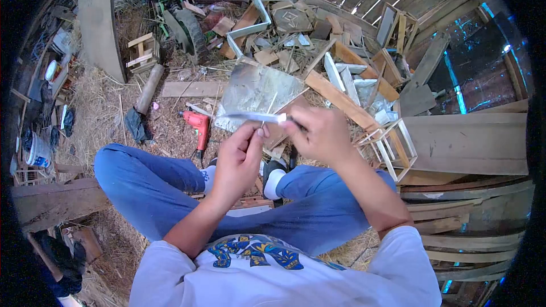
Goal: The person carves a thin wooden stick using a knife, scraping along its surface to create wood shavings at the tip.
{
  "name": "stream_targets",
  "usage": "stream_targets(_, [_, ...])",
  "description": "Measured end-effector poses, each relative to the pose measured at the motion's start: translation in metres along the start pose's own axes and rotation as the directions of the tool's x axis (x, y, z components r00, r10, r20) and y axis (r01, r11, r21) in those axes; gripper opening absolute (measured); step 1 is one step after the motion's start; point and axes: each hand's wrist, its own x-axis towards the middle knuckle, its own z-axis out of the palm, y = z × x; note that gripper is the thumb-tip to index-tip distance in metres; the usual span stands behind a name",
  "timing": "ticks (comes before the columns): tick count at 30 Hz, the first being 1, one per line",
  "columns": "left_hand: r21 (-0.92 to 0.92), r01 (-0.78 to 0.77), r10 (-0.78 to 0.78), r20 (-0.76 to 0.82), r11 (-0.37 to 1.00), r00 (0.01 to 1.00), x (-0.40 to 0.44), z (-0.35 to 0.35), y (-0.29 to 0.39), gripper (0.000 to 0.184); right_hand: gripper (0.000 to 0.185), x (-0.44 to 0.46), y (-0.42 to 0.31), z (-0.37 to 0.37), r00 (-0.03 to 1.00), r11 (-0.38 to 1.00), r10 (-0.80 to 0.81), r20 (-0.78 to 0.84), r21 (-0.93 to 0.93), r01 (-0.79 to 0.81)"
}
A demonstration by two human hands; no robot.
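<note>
left hand [243, 150] pinched on thin stick [271, 104]; right hand [319, 133] closed around knife [253, 117].

Head-worn view, facing forward and down

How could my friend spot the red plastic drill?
Find the person's legs in blue jeans. Just past the left leg, beside the big silvery sheet, lies the red plastic drill. Its red body stands out from the brown wooden plank beyond it.
</note>
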Motion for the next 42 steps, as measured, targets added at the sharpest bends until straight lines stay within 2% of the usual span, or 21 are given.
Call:
stream_targets(1, [-0.035,-0.039,0.039,-0.014,0.999,0.999,0.002,0.001,0.001,0.012,0.035,0.002,0.012,0.007,0.997,0.999,0.023,-0.076,-0.024,-0.025])
stream_targets(2, [-0.07,-0.079,0.078,-0.029,0.994,0.997,0.002,0.0,0.002,0.012,0.035,0.006,0.026,0.007,0.997,0.999,0.03,-0.077,-0.019,-0.032])
stream_targets(4, [-0.063,-0.09,0.089,-0.018,0.994,0.996,0.001,-0.002,0.005,0.012,0.035,0.015,0.046,-0.002,0.946,0.951,0.299,-0.127,-0.044,-0.307])
stream_targets(5, [-0.094,-0.059,0.06,0.004,0.994,0.998,0.0,-0.002,0.005,0.014,0.034,0.013,0.048,-0.003,0.929,0.936,0.346,-0.13,-0.022,-0.351])
stream_targets(6, [-0.128,-0.025,0.029,0.022,0.991,0.999,-0.001,-0.001,0.005,0.016,0.034,0.012,0.043,-0.004,0.933,0.939,0.337,-0.127,-0.031,-0.343])
stream_targets(8, [-0.147,-0.013,0.017,0.022,0.989,1.0,0.0,0.0,0.001,0.017,0.033,0.007,0.023,0.001,0.96,0.964,0.258,-0.108,0.087,-0.25])
stream_targets(9, [-0.151,0.003,0.002,0.035,0.989,0.999,0.001,-0.002,-0.001,0.017,0.034,0.007,0.01,-0.001,0.981,0.983,0.179,-0.072,0.061,-0.175])
stream_targets(12, [-0.166,0.019,-0.016,0.017,0.986,1.0,-0.001,-0.001,-0.002,0.017,0.035,0.006,0.004,0.006,0.996,0.994,0.093,0.0,0.049,-0.093])
stream_targets(13, [-0.164,0.019,-0.016,0.018,0.986,1.0,-0.002,-0.002,-0.003,0.017,0.037,0.006,0.005,0.011,0.998,0.999,0.022,-0.053,0.049,-0.019])
stream_targets(16, [-0.08,-0.015,0.017,0.017,0.997,1.0,-0.002,-0.003,-0.007,0.015,0.037,0.006,-0.001,0.008,0.998,0.997,-0.056,-0.03,0.051,0.057])
stream_targets(19, [-0.036,-0.015,0.015,0.004,0.999,1.0,-0.001,0.0,-0.009,0.013,0.037,0.007,0.001,0.007,1.0,1.0,0.0,0.029,0.029,-0.001])
stream_targets(21, [-0.028,-0.1,0.096,-0.095,0.995,0.991,0.003,0.004,-0.011,0.012,0.036,0.005,-0.005,0.005,1.0,1.0,-0.006,0.013,0.0,0.006])
stream_targets(23, [0.006,-0.052,0.052,-0.052,0.999,0.997,0.001,0.0,-0.004,0.012,0.036,0.006,-0.002,0.005,1.0,1.0,-0.016,-0.001,-0.021,0.016])
stream_targets(25, [0.045,0.001,0.0,-0.018,0.999,1.0,-0.003,-0.003,-0.002,0.012,0.035,0.009,0.011,0.005,0.988,0.992,0.126,-0.091,0.001,-0.126])
stream_targets(29, [0.009,-0.051,0.052,-0.041,0.999,0.998,0.0,0.002,-0.006,0.012,0.034,0.001,-0.001,0.004,0.999,1.0,-0.005,-0.034,-0.005,0.005])
stream_targets(30, [-0.002,-0.051,0.051,-0.05,0.999,0.997,-0.001,0.002,-0.006,0.011,0.034,0.003,0.003,0.004,0.999,1.0,-0.004,-0.034,-0.005,0.004])
stream_targets(32, [-0.011,-0.059,0.058,-0.076,0.998,0.995,-0.001,0.003,-0.004,0.012,0.036,0.008,0.01,0.007,0.992,0.994,0.113,-0.048,-0.001,-0.114])
stream_targets(34, [-0.028,-0.086,0.082,-0.106,0.996,0.991,0.0,0.003,-0.004,0.012,0.038,0.007,0.008,0.008,0.989,0.994,0.111,-0.096,0.015,-0.11])
stream_targets(36, [0.001,-0.038,0.038,-0.077,0.999,0.996,-0.002,0.003,-0.009,0.012,0.039,0.0,-0.005,0.007,0.999,0.999,-0.027,-0.022,-0.021,0.027])
stream_targets(40, [-0.068,-0.08,0.071,-0.119,0.995,0.99,0.004,0.004,-0.01,0.013,0.038,0.008,0.007,0.008,0.996,0.996,0.086,0.004,-0.016,-0.086])
stream_targets(42, [-0.026,-0.055,0.053,-0.082,0.998,0.995,0.001,0.002,-0.01,0.013,0.037,0.003,0.0,0.01,0.998,0.999,-0.027,-0.059,-0.025,0.026])
